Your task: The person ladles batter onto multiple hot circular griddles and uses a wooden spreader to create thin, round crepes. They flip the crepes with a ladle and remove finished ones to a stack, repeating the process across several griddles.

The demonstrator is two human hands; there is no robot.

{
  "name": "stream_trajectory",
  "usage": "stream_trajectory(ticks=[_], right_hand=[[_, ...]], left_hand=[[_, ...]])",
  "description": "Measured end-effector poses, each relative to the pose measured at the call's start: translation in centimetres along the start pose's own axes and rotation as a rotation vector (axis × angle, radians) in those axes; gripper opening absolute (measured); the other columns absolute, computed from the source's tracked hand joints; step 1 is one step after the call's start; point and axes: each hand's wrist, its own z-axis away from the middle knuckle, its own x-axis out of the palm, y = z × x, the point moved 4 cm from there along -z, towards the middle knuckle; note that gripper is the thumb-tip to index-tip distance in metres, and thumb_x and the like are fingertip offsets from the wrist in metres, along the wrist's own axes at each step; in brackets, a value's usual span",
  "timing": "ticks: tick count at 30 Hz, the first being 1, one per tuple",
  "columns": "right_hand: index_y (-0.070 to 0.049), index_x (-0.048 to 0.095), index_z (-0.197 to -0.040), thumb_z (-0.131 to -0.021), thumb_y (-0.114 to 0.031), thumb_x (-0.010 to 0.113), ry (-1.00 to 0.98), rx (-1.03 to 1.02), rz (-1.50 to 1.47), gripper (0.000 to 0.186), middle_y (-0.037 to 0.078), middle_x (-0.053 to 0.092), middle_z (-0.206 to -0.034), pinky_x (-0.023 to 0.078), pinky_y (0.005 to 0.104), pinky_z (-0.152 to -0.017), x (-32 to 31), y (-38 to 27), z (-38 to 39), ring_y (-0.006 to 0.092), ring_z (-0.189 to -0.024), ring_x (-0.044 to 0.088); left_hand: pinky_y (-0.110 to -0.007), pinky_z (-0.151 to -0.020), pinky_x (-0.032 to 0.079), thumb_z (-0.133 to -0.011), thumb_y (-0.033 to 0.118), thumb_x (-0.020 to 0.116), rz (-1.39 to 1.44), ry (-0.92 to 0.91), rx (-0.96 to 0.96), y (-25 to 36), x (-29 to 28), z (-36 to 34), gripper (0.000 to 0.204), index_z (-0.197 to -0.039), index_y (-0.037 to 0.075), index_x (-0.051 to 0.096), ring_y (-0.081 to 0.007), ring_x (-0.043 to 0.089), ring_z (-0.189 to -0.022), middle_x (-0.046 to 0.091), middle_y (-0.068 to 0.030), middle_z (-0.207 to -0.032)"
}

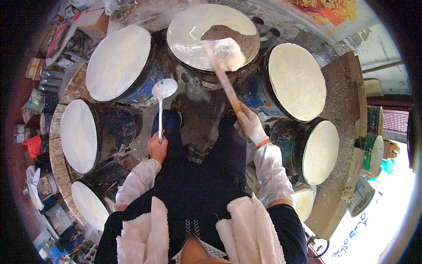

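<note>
My left hand (158,148) is bare and closed round the handle of a metal ladle (165,89). Whitish smears coat the ladle's bowl, held up between the left drums and the far one. In a white glove with an orange band at the wrist, my right hand (251,124) grips a long flat wooden scraper (225,81). Its blurred far end reaches over the round far griddle (251,46). Pale wet batter (193,26) covers much of that griddle, leaving a dark curved bare patch at its right. Whether the scraper's tip touches the batter I cannot tell.
Several drum stoves with pale round sheets ring me, among them a left sheet (119,63) and a right sheet (297,81). Behind the drums curves a worn board (345,97). Cartons and tins crowd the left side; a green tin (374,154) stands at right.
</note>
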Motion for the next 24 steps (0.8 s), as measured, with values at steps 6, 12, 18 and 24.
stream_trajectory(ticks=[6,12,18,24], right_hand=[[-0.005,0.050,-0.142,-0.102,-0.021,0.052,0.417,-0.516,0.503,0.044,0.026,0.065,-0.124,0.050,0.0419,-0.096,-8.3,-2.0,-8.3,0.0395,-0.111,0.065],[-0.022,0.043,-0.145,-0.102,-0.028,0.047,0.632,-0.381,0.899,0.043,0.025,0.070,-0.094,0.055,0.0544,-0.069,-4.7,-9.4,-8.6,0.0453,-0.079,0.068],[-0.028,0.031,-0.152,-0.102,-0.029,0.048,0.612,-0.178,0.814,0.053,0.027,0.070,-0.096,0.055,0.0546,-0.074,-3.7,-6.2,-8.9,0.0450,-0.085,0.069],[-0.013,0.054,-0.137,-0.101,-0.027,0.046,0.731,-0.441,0.621,0.038,0.028,0.069,-0.101,0.052,0.0536,-0.083,-8.5,-11.6,-16.5,0.0470,-0.097,0.066]], left_hand=[[-0.045,-0.083,0.050,-0.082,0.015,0.060,0.042,-0.074,-0.047,-0.9,1.0,-0.7,0.028,-0.104,0.001,0.071,-0.0368,0.066,-0.088,0.071,-0.0180,-0.099],[-0.046,-0.086,0.047,-0.085,0.018,0.060,-0.017,-0.089,-0.116,0.4,0.3,-0.4,0.033,-0.113,0.003,0.071,-0.0376,0.064,-0.090,0.070,-0.0190,-0.100],[-0.045,-0.085,0.046,-0.086,0.017,0.060,-0.059,-0.103,-0.170,-1.0,0.4,-0.2,0.032,-0.114,0.004,0.070,-0.0356,0.062,-0.088,0.068,-0.0178,-0.098],[-0.044,-0.079,0.045,-0.085,0.016,0.061,0.025,-0.127,-0.148,-0.8,0.7,-0.8,0.031,-0.112,0.006,0.070,-0.0304,0.061,-0.079,0.064,-0.0115,-0.082]])
